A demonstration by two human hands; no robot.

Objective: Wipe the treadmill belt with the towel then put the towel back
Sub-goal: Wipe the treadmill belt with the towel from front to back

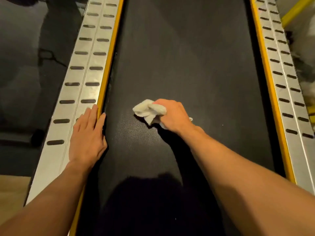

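Right hand [172, 114] with bunched white towel [149, 110] on black belt [187, 57]; left hand [87, 135] flat on side rail [81, 65].

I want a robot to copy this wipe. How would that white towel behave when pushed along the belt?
Likely floppy: the towel lies bunched in folds under the right hand, so it would crumple rather than slide flat. Probably light, since one hand holds it. The textured belt may drag it.

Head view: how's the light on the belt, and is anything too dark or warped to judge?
Head view: dim, warm light; a bright patch shows belt weave beside the towel; the right hand and forearm cast a black shadow toward the camera, hiding the near belt; wide-angle lens splays the side rails outward.
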